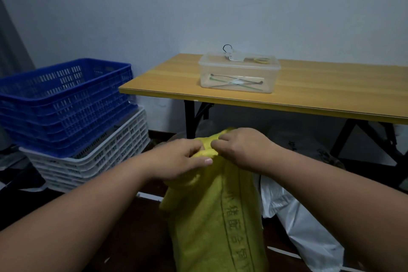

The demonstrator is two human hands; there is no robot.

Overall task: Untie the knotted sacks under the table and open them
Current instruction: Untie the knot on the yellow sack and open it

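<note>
Fingers (198,149) on sack (212,216) knot — table (265,104) edge beyond

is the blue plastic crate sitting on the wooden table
No, the blue plastic crate is stacked on a white plastic crate beside the wooden table.

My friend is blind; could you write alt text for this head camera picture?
A person's left hand and right hand pinch the bunched top of a yellow sack before a wooden table bearing a clear plastic box; stacked crates stand left.
</note>
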